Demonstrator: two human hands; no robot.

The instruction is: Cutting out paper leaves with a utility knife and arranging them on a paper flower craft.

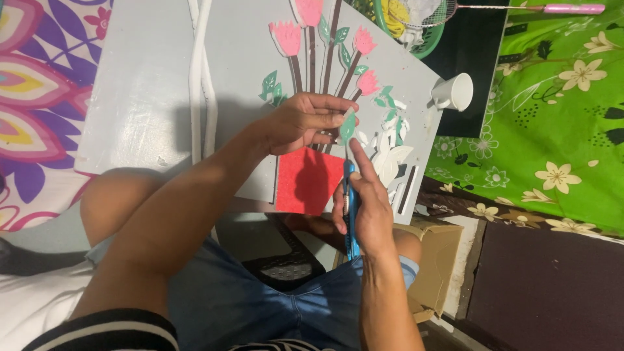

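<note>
Fingers (pixel 328 110) of the left hand (pixel 302 122) are pinched narrow on a small green leaf cutout (pixel 348 125), held just above the grey board, while the right hand (pixel 367 208) is wrapped around a blue craft knife (pixel 351 214), its index finger laid along the top and the tip pointing up at the leaf's lower edge.

Largest in view is the grey board (pixel 149 84), resting across the person's knees and reaching to the far side. A green floral cloth (pixel 559 130) lies to the right and a purple patterned cloth (pixel 32 84) to the left. On the board sits a relief of pink tulip flowers (pixel 289 36) on brown stems (pixel 312 58) with green leaves, and a red square (pixel 307 180) at its near edge, partly in the left hand's shadow. White offcuts (pixel 390 156) lie just right of the leaf. A cardboard box (pixel 435 260) sits near the right knee, a white cup (pixel 455 91) lies tipped at the board's far right corner, and a green basket (pixel 416 26) sits beyond it, with a pink-handled racket (pixel 559 8) on the cloth further right.

Trimming such a small piece well seems to call for a firm pinch close to the cut line, fingertips kept clear of the blade's path, and short light strokes directed away from the holding hand, turning the leaf rather than the knife.
</note>
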